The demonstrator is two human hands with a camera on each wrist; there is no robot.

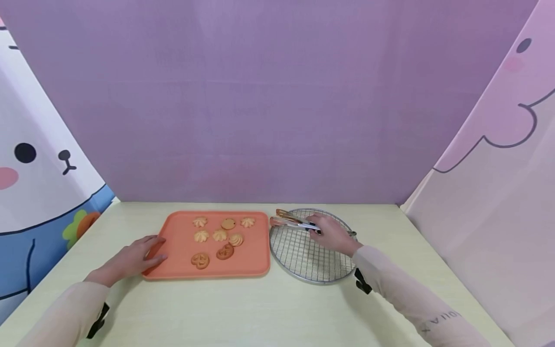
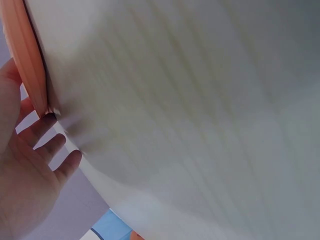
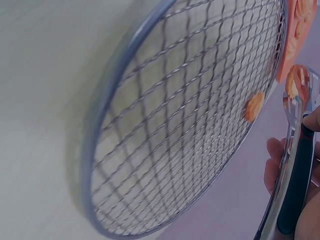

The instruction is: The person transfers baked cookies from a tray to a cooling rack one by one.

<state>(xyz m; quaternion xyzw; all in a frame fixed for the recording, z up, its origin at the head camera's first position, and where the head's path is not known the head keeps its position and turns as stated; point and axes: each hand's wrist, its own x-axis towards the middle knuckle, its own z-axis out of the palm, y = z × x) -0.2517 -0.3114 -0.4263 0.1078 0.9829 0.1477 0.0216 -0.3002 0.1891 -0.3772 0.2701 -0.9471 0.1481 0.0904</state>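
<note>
My left hand (image 1: 132, 258) rests at the left rim of an orange tray (image 1: 173, 255), thumb and fingers spread along the edge. Piped butter cookies (image 1: 201, 236), a round biscuit (image 1: 228, 224) and two pretzel-shaped cookies (image 1: 200, 260) lie on the tray. Above a round wire rack (image 1: 308, 255), my right hand (image 1: 331, 233) grips dark-handled metal tongs (image 1: 299, 222). In the right wrist view a small cookie (image 3: 291, 82) shows at the tong tips, partly hidden by them. Another cookie (image 3: 254, 106) lies on the rack near its far edge.
Tray and rack stand side by side on a pale wooden table (image 1: 208, 313). A purple panel (image 1: 260, 106) rises behind the table's back edge. Cartoon-printed panels stand at the left (image 1: 47, 193) and right (image 1: 490, 217).
</note>
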